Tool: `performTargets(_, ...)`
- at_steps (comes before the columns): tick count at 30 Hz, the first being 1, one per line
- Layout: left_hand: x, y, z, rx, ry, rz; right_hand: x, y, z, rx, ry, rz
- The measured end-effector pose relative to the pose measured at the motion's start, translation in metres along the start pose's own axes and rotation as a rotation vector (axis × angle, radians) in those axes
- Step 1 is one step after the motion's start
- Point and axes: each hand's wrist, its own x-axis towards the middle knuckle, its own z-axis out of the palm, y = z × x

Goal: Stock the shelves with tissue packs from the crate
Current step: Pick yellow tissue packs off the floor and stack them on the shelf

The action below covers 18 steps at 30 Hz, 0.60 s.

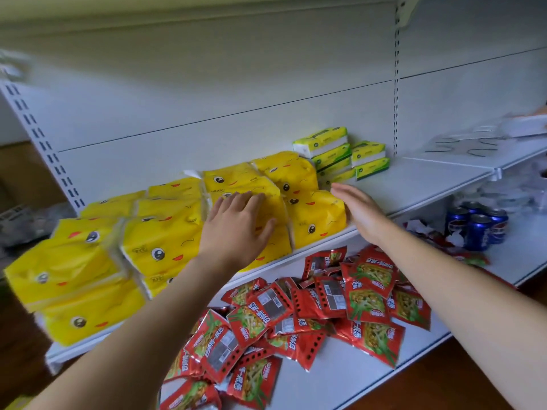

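**While the row is loose, square it between two flat hands**

Because the packs are soft and slippery, the step in hand looks like tidying the row, and it calls for palms, not a grip. Take the end pack (316,223), the rightmost yellow one, as the mark.

Below it and nearer the camera, red snack packets (296,306) lie heaped on the lower shelf (340,377). They are no part of this job, so the forearms should pass above them.

The left hand (236,226) lies open, fingers spread flat, on top of the pack just left of the end pack. The right hand (358,211) is open too, fingers straight and together, its palm facing the end pack's right side. I cannot tell if it touches.

The yellow tissue packs (159,241) run leftward from the end pack in two layers, some tilted and jutting over the shelf edge. I would press down with the left hand and slide the right palm leftward to close the gaps, then nudge the front faces back.

Behind the end pack to the right stand green tissue boxes (340,155), so push sideways, not deep. The crate is not in view.
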Motion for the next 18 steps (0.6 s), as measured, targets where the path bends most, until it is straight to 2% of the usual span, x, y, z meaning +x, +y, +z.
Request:
performTargets(4,-0.011,-0.007,-0.007,0.014,0.031,0.008,-0.009,-0.003,0.005,-0.157,0.059,-0.042)
performTargets(7,-0.019,-0.015,-0.017,-0.044,0.077,0.025,-0.012,-0.023,0.009,-0.148,0.196,-0.174)
performTargets(9,-0.025,-0.024,-0.025,-0.084,0.111,0.015,-0.016,-0.041,0.017,-0.153,0.203,-0.263)
performTargets(12,-0.039,-0.048,-0.036,-0.176,0.157,-0.072,-0.029,-0.071,0.046,-0.123,0.120,-0.384)
performTargets(18,-0.111,-0.120,-0.049,-0.337,0.329,-0.256,-0.093,-0.105,0.165,-0.074,-0.212,-0.598)
